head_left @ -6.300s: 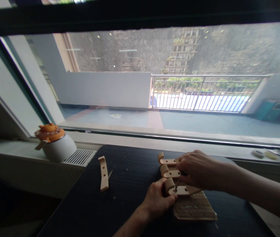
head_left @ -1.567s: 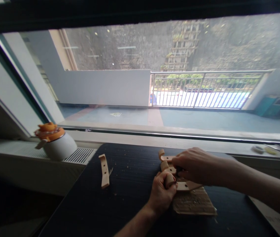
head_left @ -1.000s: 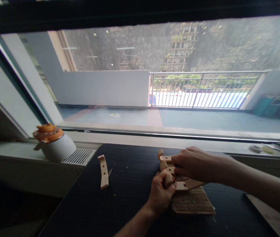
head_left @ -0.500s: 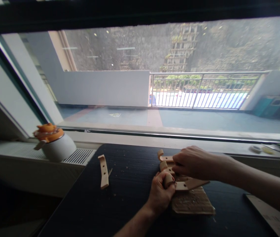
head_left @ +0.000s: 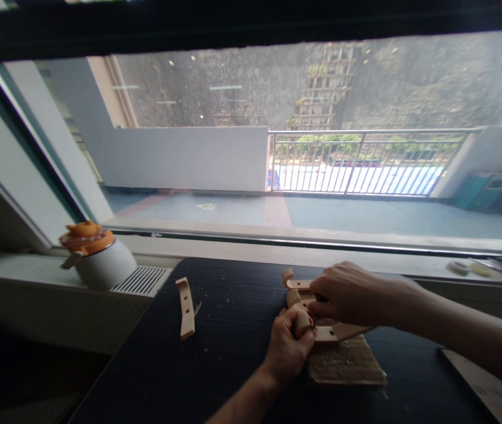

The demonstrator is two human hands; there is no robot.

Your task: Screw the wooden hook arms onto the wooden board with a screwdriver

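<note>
My left hand (head_left: 290,343) is closed around the curled end of the nearest pale wooden hook (head_left: 326,334), which has a dark screw hole in its flat part. Above the middle wooden hook (head_left: 294,297), my right hand (head_left: 339,291) is closed in a fist, knuckles up. Whatever its fingers hold is hidden under the palm. The far wooden hook (head_left: 299,284) pokes out to the left of this hand. Beneath the hooks lies a brown, rough-looking board (head_left: 346,362). Another wooden hook (head_left: 186,309) with two holes lies apart on the left.
All this rests on a dark table (head_left: 154,368) with scattered crumbs. A wooden board (head_left: 481,383) lies at the right edge. On the sill to the left stands a white pot with an orange lid (head_left: 103,259). Tape rolls (head_left: 458,268) lie on the right sill below a wide window.
My right hand has shifted and turned very slightly above the middle hook. My left hand keeps its grip, and the hooks lie as before.
</note>
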